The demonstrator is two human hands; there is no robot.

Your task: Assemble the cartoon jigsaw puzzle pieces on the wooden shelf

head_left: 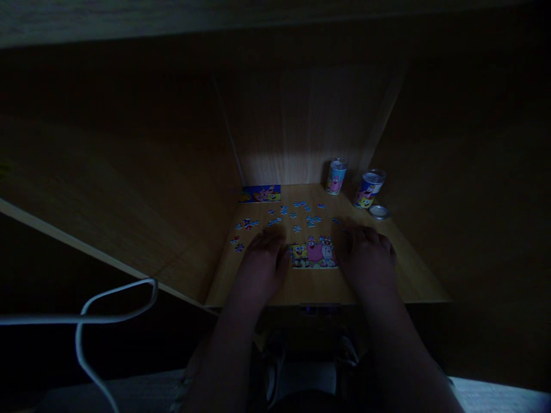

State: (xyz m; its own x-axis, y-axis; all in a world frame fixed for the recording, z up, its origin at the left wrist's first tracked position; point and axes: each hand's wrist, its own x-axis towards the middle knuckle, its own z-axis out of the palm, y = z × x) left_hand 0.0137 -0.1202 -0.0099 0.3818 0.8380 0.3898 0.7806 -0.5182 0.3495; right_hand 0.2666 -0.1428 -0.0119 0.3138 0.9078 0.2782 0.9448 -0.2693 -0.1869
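A partly joined jigsaw puzzle (314,255) with cartoon figures, a yellow one and a pink one among them, lies flat near the front of the wooden surface. My left hand (264,258) rests at its left end, fingers loosely bent and the thumb apart, close to the puzzle's edge. At the right end is my right hand (368,255), palm down with loosely curved fingers; dim light hides whether its fingertips touch the puzzle. Loose jigsaw pieces (297,229) are scattered beyond the puzzle. More pieces (247,223) lie past my left hand.
A picture card or strip (260,194) lies at the back left. Two cartoon-printed cans (336,178) stand at the back right, with a round metal lid (379,212) by the nearer one. Wooden panels enclose the sides and back. A white cable (116,318) hangs at the left.
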